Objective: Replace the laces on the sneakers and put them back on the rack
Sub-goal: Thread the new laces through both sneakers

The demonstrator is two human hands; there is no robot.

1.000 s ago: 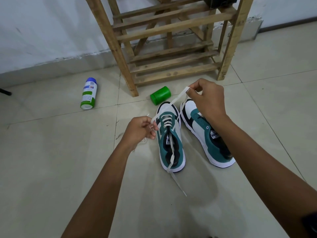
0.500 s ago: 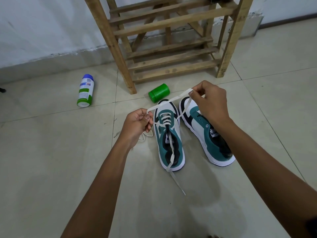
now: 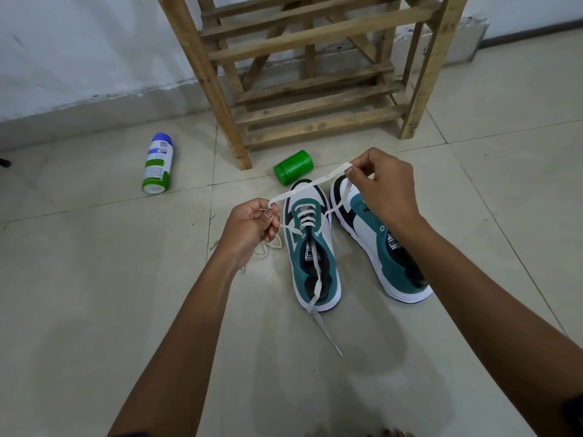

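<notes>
Two green, white and black sneakers stand side by side on the tiled floor, toes toward the wooden rack (image 3: pixel 315 89). The left sneaker (image 3: pixel 312 263) has a white lace (image 3: pixel 307 187) threaded through its lower eyelets; one loose end runs back over the tongue and heel onto the floor. My left hand (image 3: pixel 252 228) pinches the lace just left of this shoe. My right hand (image 3: pixel 383 187) pinches the same lace above the toe of the right sneaker (image 3: pixel 385 257), which shows no lace. The strand is stretched between both hands. A second thin lace lies on the floor under my left hand.
A green cylindrical container (image 3: pixel 293 167) lies on its side by the rack's front leg. A white, green and blue spray can (image 3: pixel 157 164) lies further left. The white wall runs behind the rack. Floor tiles extend on both sides.
My left hand rose slightly and moved away from the shoe, pulling the lace taut between both hands. The right hand stayed near the toes. The view shifted a little closer.
</notes>
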